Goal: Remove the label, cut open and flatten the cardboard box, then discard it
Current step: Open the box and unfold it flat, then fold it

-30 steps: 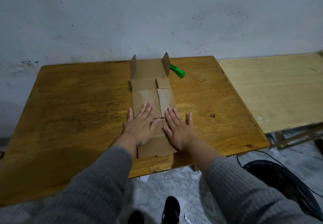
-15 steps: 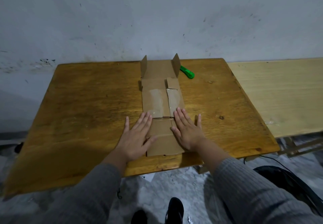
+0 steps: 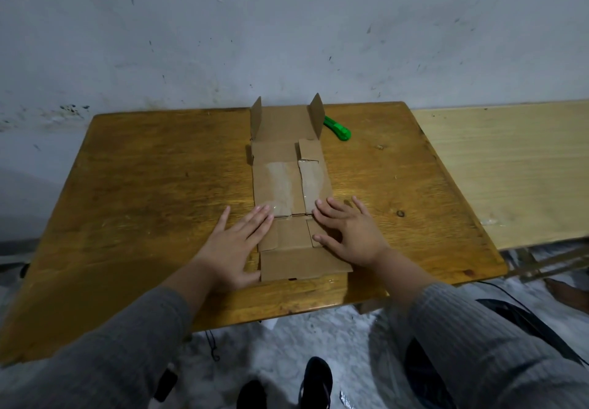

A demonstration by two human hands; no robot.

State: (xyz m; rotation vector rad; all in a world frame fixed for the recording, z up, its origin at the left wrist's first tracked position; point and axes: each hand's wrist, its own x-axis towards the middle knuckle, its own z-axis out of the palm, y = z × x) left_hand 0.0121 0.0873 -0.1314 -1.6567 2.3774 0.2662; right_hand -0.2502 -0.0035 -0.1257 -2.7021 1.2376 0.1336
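Note:
The brown cardboard box point(image 3: 288, 182) lies cut open and pressed flat on the middle of the dark wooden table point(image 3: 143, 192). Two small flaps at its far end still stand upright. Strips of clear tape shine on its middle panels. My left hand point(image 3: 237, 243) lies flat, fingers spread, on the box's near left edge and partly on the table. My right hand point(image 3: 349, 233) presses flat on the near right part of the box. A green utility knife point(image 3: 338, 128) lies on the table just right of the far flaps.
A lighter wooden bench point(image 3: 510, 169) adjoins the table on the right. A dark bin with a black liner point(image 3: 522, 322) stands on the floor at the lower right. A grey wall runs behind the table. My feet show below the table's near edge.
Both hands have slid apart and toward me along the flattened box, the left one now half off its left edge. The box and knife stayed in place; the camera view shifted slightly.

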